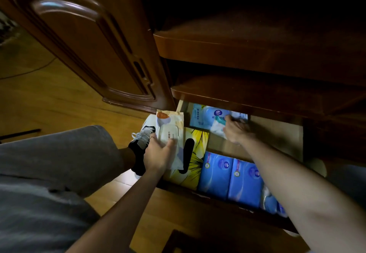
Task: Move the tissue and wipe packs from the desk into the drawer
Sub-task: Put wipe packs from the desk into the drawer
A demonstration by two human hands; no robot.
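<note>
The bottom drawer [281,134] of a dark wooden desk stands pulled out. My left hand [158,153] grips a cream wipe pack [170,128] with a flip lid, held over the drawer's left edge. My right hand [235,132] reaches to the drawer's back, its fingers on a white and teal pack [217,126] that lies against a light blue tissue pack [206,116]. A yellow tissue box [196,153] lies at the drawer's left. Two blue tissue packs [229,177] stand at the front, with more packs partly hidden under my right forearm.
Two closed drawers [257,49] overhang the open one from above. A carved wooden cabinet panel [89,41] stands to the left. My grey-trousered leg [59,163] and a black and white shoe [140,142] are beside the drawer on the wooden floor [39,98].
</note>
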